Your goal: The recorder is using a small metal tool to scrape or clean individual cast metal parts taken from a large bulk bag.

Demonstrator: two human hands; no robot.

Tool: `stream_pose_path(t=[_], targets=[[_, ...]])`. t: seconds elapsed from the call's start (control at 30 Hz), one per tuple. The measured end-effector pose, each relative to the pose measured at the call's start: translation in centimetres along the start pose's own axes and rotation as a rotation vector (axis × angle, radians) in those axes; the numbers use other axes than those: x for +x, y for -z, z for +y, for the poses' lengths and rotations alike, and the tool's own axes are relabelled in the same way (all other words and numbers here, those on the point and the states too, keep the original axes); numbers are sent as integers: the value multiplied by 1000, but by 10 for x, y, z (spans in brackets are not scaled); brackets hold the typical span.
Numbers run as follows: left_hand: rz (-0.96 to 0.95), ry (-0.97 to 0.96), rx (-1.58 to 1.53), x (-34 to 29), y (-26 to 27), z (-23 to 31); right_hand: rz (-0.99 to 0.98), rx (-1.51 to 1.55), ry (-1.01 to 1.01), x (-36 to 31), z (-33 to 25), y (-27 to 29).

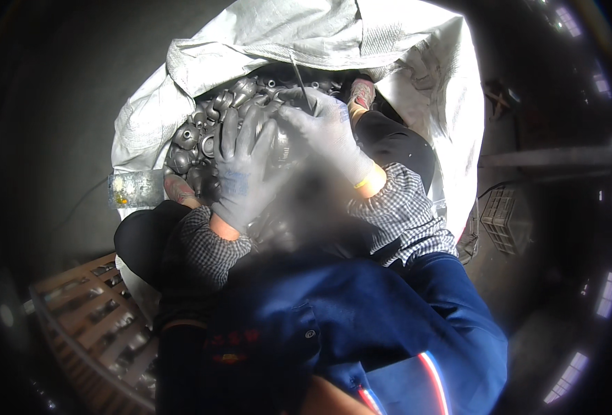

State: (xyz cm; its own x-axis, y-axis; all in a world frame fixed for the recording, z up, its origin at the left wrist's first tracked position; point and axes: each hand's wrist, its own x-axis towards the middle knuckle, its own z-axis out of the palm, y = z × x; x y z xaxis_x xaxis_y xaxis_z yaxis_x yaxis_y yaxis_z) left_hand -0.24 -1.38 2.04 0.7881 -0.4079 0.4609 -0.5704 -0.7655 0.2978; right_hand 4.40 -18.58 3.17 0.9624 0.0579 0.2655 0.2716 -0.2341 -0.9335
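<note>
At far left, down by my side, stands a brown slatted crate [67, 278] with shiny grey pieces showing between its slats. Above it, at the edge of the white woven sack [143, 121], is a flat, pale rectangular piece [140, 189] with yellow and orange marks at one end. My left shoe [178, 189] is just beside it, inside the sack's mouth, and past that a heap of rounded grey parts [185, 135] fills the sack, some with round holes facing up. My left hand [242, 169], in a grey glove, lies over the near side of this heap, its fingers straight and spread, the thumb along a larger grey part [279, 149]. That rounded part sits between my two hands, in front of me; whether the left fingers truly grip it I cannot tell, as a soft blur covers the area below. My right hand [326, 128], gloved too, has its fingers closed around a thin dark tool [302, 81] that slants up and leftward from the glove, the thumb reaching toward the part. A yellow edge [362, 181] circles that glove's cuff, above my checked sleeve [403, 207]. Beyond the right hand is my other shoe [362, 93]. At far right, outside the sack, a grid-sided crate [501, 220] stands on the dark floor.
</note>
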Motion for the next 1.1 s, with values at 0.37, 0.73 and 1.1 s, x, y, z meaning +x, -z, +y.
stream_pose_path(t=[0.37, 0.73, 1.1], targets=[[78, 144, -320, -30, 0, -8, 107, 285, -186, 6, -2, 13], [136, 1015, -1847, -21, -5, -18, 127, 575, -538, 18, 3, 14], [343, 776, -1426, -23, 4, -28, 28, 688, -450, 18, 39, 1]])
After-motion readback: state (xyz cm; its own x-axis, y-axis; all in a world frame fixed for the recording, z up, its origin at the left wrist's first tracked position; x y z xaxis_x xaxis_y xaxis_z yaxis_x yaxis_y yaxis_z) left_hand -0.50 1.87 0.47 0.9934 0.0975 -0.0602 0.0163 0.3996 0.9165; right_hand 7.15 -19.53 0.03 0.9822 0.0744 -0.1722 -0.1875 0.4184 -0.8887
